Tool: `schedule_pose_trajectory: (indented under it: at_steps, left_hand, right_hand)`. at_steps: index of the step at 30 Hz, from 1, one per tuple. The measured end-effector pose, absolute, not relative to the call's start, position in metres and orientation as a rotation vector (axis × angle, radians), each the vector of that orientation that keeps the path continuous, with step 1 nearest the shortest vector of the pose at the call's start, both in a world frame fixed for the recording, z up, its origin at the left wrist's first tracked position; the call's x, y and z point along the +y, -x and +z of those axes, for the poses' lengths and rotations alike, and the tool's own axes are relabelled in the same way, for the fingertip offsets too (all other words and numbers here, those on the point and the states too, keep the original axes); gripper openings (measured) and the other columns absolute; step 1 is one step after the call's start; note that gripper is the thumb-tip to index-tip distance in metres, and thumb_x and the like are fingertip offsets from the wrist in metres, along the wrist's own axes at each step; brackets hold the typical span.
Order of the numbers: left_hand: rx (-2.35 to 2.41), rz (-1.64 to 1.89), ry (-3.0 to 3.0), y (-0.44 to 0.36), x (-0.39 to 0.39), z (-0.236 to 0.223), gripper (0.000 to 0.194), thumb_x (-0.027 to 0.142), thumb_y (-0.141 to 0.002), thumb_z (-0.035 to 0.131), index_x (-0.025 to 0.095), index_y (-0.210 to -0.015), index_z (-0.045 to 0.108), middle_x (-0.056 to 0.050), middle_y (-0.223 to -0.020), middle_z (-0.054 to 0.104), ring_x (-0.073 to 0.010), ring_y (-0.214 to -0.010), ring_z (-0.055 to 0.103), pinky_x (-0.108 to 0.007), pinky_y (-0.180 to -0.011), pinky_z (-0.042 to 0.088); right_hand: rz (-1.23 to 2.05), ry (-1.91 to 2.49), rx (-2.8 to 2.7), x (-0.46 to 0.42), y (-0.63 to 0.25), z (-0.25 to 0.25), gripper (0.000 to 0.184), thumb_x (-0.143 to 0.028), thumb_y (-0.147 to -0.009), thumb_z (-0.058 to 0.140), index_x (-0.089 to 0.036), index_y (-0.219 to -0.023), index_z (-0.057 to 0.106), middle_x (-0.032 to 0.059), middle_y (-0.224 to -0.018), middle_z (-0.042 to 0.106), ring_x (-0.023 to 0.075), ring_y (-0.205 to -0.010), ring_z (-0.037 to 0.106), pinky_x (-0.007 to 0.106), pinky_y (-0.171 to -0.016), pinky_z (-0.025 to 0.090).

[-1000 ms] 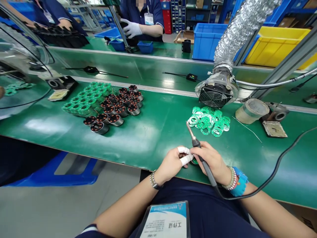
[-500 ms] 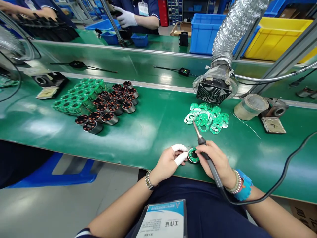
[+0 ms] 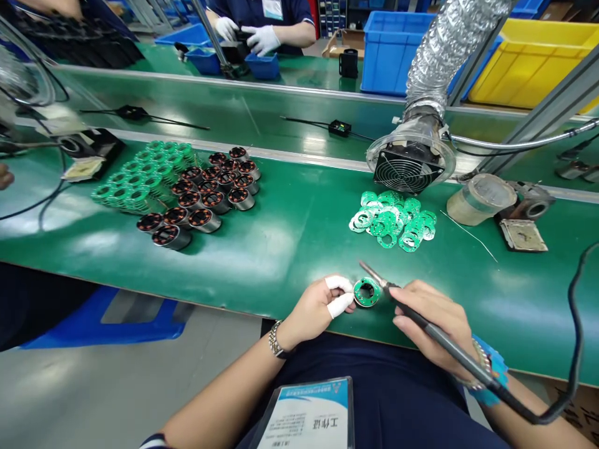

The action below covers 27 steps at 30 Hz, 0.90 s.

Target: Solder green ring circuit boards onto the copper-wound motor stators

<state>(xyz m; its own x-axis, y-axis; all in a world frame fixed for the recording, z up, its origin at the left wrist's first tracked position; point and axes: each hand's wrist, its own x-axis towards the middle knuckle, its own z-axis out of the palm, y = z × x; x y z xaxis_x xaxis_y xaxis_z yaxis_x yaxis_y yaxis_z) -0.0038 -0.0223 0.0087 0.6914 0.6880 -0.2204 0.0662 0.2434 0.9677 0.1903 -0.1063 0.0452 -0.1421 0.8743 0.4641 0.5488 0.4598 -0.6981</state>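
Note:
My left hand [image 3: 322, 304], with white covers on thumb and forefinger, grips the left side of a small round motor part topped by a green ring circuit board [image 3: 360, 297]. The part rests at the bench's near edge, its dark centre showing through the ring. In my right hand [image 3: 435, 318] is a soldering iron [image 3: 412, 317], held like a pen. Its metal tip points up and left, above the far side of the ring; whether it touches anything I cannot tell. Beyond lies a loose pile of green ring boards [image 3: 390, 218].
On the left stand several copper-wound motor parts [image 3: 206, 218] beside stacked green boards [image 3: 135, 178]. A fume fan [image 3: 409, 171] hangs behind the loose boards. A jar [image 3: 480, 199], a solder wire [image 3: 468, 235] and an iron stand [image 3: 521, 234] are right. A co-worker's gloved hands [image 3: 262, 40] work opposite.
My right hand has drawn back to the right from the ring board and turned the soldering iron flatter, its tip now nearer me. My left hand stays on the part.

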Motion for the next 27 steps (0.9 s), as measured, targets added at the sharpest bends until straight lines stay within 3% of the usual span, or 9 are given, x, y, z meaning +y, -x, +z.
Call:
schedule_pose_trajectory:
  at_steps: [9, 22, 27]
  left_hand:
    - [0.672, 0.436, -1.256, 0.0066, -0.0177, 0.0097, 0.015, 0.028, -0.079, 0.057, 0.015, -0.074, 0.052, -0.002, -0.072, 0.056, -0.0126, -0.07, 0.057, -0.029, -0.072, 0.045]
    - [0.649, 0.422, -1.264, 0.0076, -0.0171, 0.0059, 0.014, 0.028, -0.078, 0.057, 0.015, -0.076, 0.051, -0.001, -0.074, 0.054, -0.0127, -0.071, 0.056, -0.029, -0.072, 0.044]
    - [0.646, 0.423, -1.26, 0.0075, -0.017, 0.006, 0.016, 0.028, -0.078, 0.057, 0.014, -0.076, 0.051, -0.001, -0.074, 0.055, -0.0127, -0.07, 0.056, -0.029, -0.072, 0.044]
  right_hand:
    - [0.635, 1.24, -1.682, -0.1125, -0.1961, 0.053, 0.024, -0.008, -0.078, 0.053, -0.019, -0.097, 0.064, 0.0051, -0.072, 0.063, 0.0165, -0.065, 0.056, 0.031, -0.056, 0.048]
    - [0.66, 1.227, -1.738, -0.1108, -0.1972, 0.0558, 0.02, -0.011, -0.079, 0.053, -0.016, -0.095, 0.064, 0.0055, -0.069, 0.062, 0.0169, -0.065, 0.057, 0.031, -0.057, 0.048]
    - [0.614, 1.202, -1.748, -0.1047, -0.2012, 0.0529, 0.028, -0.01, -0.081, 0.053, -0.019, -0.108, 0.057, 0.0031, -0.074, 0.063, 0.0151, -0.069, 0.06, 0.028, -0.063, 0.05]
